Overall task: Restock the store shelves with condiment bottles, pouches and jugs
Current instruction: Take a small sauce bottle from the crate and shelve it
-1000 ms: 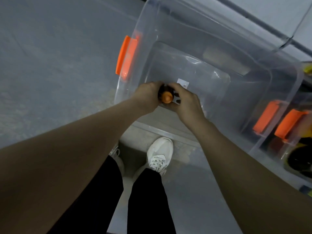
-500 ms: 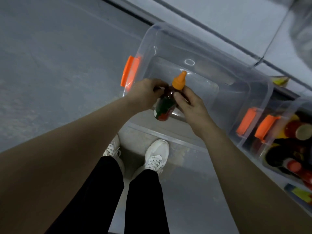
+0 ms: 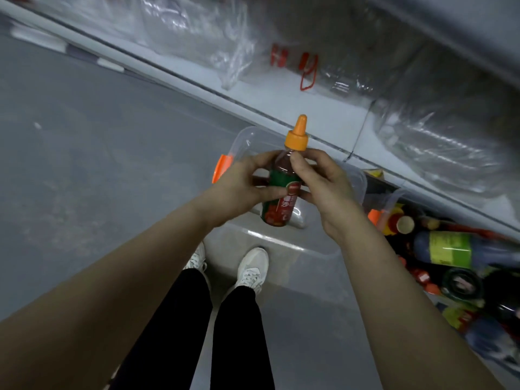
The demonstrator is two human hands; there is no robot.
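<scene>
A small sauce bottle (image 3: pixel 281 198) with an orange nozzle cap and a green and red label is held upright in front of me, above a clear plastic bin (image 3: pixel 281 249). My left hand (image 3: pixel 242 184) grips its body from the left, fingers curled round it. My right hand (image 3: pixel 318 181) pinches its neck and shoulder from the right. The bin below shows nothing inside. A low white shelf (image 3: pixel 281 108) runs diagonally behind the bottle.
A second bin (image 3: pixel 461 266) at the right holds several dark bottles and jugs, one with a yellow-green label. Clear plastic-wrapped packs (image 3: pixel 430 142) lie on the shelf. Grey floor (image 3: pixel 98 136) spreads to the left. My white shoes (image 3: pixel 250 268) stand just before the bin.
Both hands lifted the bottle up out of the clear bin, and it now stands upright. The view has swung up, so the shelf and the stocked bin show.
</scene>
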